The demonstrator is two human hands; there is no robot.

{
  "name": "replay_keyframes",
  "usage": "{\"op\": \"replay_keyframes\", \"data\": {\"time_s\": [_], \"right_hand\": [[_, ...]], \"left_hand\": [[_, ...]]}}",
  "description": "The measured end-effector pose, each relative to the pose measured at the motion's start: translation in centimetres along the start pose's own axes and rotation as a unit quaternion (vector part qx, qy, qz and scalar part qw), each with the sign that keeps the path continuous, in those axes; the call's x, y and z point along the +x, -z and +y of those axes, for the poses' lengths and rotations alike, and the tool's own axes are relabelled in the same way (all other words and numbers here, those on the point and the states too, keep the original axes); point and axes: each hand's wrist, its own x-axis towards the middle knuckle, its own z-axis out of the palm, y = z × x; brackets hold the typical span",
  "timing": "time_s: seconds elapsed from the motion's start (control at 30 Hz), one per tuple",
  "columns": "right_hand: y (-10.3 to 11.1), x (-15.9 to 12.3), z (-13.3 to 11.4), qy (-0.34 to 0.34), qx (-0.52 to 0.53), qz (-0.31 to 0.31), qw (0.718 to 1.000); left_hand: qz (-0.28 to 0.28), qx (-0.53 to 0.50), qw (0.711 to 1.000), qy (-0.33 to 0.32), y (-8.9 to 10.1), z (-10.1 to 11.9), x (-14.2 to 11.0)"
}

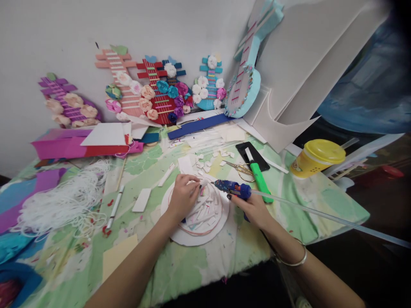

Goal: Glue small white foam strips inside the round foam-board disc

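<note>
1. The left hand [185, 193] reaches over the far-left part of the white disc [201, 240], its thumb and fingertips drawn together; whether they pinch a scrap cannot be told.
2. The right hand [255, 210] is wrapped around the handle of a blue glue gun [233, 188], whose nozzle points left, close to the left fingertips.
3. The disc lies flat between and partly under the hands, round and smooth, carrying a raised jumble of white strips [207, 212] ringed by a thin pinkish line.
4. A long translucent glue stick [321, 211] runs from the gun's back toward the right.
5. Beyond the disc are small angular paper scraps [207, 164], gold-handled scissors [243, 170] and a green-handled cutter [261, 183].
6. Left, a tangled heap of white cord [64, 203] rests on the green-and-cream patterned cloth [167, 273].
7. Against the wall, guitar-shaped pieces [253, 93] bear cords, several with crinkled flowers [148, 92].
</note>
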Motion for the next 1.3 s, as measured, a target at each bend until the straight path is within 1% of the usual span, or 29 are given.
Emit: {"op": "replay_keyframes", "data": {"time_s": [0.07, 0.13, 0.23, 0.3, 0.4, 0.5, 0.7, 0.9, 1.03, 1.17, 1.23, 1.3], "right_hand": [[0.3, -0.2, 0.1, -0.029, 0.03, 0.041, 0.998], [0.7, -0.4, 0.2, -0.049, 0.054, 0.08, 0.994], [1.3, -0.5, 0.2, -0.059, 0.091, 0.132, 0.985], [1.6, -0.6, 0.4, -0.061, 0.115, 0.152, 0.98], [1.8, -0.6, 0.7, -0.062, 0.143, 0.159, 0.975], [1.8, -0.6, 0.9, -0.057, 0.156, 0.161, 0.973], [1.8, -0.5, 1.0, -0.057, 0.17, 0.153, 0.972], [1.8, -0.5, 0.7, -0.057, 0.173, 0.151, 0.972], [1.6, -0.5, 0.9, -0.064, 0.177, 0.152, 0.97], [1.5, -0.5, 1.4, -0.06, 0.168, 0.151, 0.972], [1.4, -0.5, 1.6, -0.058, 0.157, 0.149, 0.975], [1.3, -0.5, 1.7, -0.061, 0.147, 0.145, 0.976]], "left_hand": [[0.002, 0.018, 0.999, -0.04, -0.2, 0.1, -0.1], [-0.009, 0.024, 0.998, -0.066, -0.3, 0.2, -0.1], [-0.031, 0.019, 0.996, -0.08, -0.4, 0.2, -0.2], [-0.046, 0.007, 0.995, -0.085, -0.3, 0.2, -0.2], [-0.069, -0.012, 0.994, -0.086, -0.2, 0.0, -0.2], [-0.093, -0.01, 0.991, -0.092, 0.0, 0.0, -0.2], [-0.132, 0.049, 0.98, -0.144, 0.4, 0.3, -0.1], [-0.167, 0.109, 0.968, -0.151, 0.5, 0.4, 0.0], [-0.164, 0.107, 0.97, -0.143, 0.1, 0.3, -0.1], [-0.146, 0.04, 0.982, -0.113, 0.1, -0.2, -0.3], [-0.109, -0.023, 0.99, -0.084, 0.4, -0.7, -0.4], [-0.054, -0.082, 0.995, -0.033, 0.9, -1.1, -0.4]]}}
